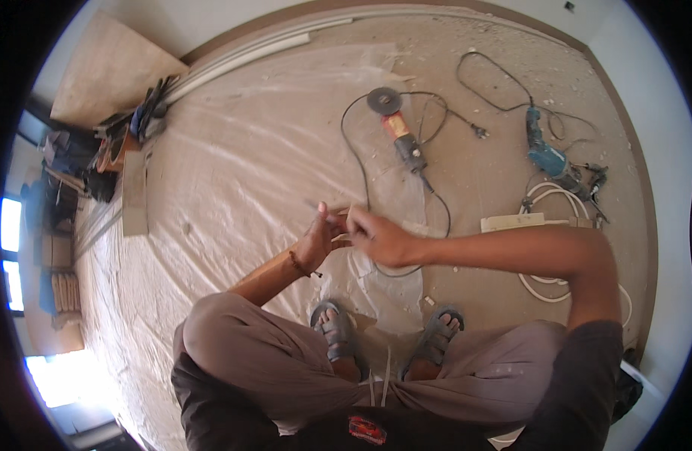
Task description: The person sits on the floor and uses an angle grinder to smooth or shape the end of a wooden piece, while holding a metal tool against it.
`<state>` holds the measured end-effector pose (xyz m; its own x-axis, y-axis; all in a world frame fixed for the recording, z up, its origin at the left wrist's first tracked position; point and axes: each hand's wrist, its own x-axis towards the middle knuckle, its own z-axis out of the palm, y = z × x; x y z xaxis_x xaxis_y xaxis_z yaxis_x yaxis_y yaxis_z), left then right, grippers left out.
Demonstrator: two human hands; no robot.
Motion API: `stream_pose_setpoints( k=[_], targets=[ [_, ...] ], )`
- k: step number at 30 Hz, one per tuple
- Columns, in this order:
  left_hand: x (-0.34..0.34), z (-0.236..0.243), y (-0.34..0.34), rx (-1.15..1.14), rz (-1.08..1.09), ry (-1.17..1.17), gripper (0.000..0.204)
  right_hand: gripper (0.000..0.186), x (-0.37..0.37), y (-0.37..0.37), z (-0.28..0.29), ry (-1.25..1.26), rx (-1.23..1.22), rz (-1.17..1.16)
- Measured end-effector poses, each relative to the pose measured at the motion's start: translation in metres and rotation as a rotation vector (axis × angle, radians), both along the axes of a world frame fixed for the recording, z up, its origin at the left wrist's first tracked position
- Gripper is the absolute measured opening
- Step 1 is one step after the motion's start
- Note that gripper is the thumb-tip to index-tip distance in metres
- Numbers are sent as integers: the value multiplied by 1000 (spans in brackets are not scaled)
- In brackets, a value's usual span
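1. Step in hand. You were crouched with your knees apart, both hands close together in front of you; this was judged to be close finger work on something small.
2. Left hand (316, 245). Its thumb stood up and its fingers reached toward the right, partly hidden. Whether they gripped anything you could not have told from this view.
3. Right hand (385, 239). It was bent inward over the left fingers and blurred; its fingers looked curled narrow, but a hold could not be confirmed.
4. Thin grey sliver (311, 203). It showed just beside your left thumb, on the far left of the paired hands. It was probably part of the piece being handled; its kind, and which hand bore it, could not be told.
5. Angle grinder (406, 141). It lay beyond your hands, slightly right, with its disc (384, 101) at the far end. Its plug (479, 131) rested loose on the floor, well apart from the power strip (513, 222) to the right.
6. Next move. By judgement, it called for a steady left hand and small, controlled motions of the right.
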<state>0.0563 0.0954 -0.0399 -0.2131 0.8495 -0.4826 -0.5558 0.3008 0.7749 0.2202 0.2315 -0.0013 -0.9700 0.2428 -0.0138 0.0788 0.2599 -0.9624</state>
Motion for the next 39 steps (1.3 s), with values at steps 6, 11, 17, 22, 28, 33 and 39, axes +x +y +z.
stream_pose_setpoints(
  k=[6,11,17,22,28,33,39],
  targets=[
    [-33,-51,-15,-291,92,162,43,40,-18,22,-18,-218,234,294],
    [-66,-100,-37,-412,-236,945,30,57,-44,118,-98,-321,497,92],
    [-72,-87,-64,-478,-459,1405,22,83,-84,183,-118,-401,655,-328],
    [-71,-78,-82,-404,-412,1458,22,103,-105,218,-154,-486,829,-341],
    [-62,-62,-111,-430,-429,1399,27,106,-98,233,-176,-689,516,-428],
    [-56,-67,-122,-376,-400,1393,27,78,-82,240,-144,-494,151,-505],
    [-38,-75,-122,-437,-519,1370,29,59,-2,210,-61,-209,-931,-68]
  ],
)
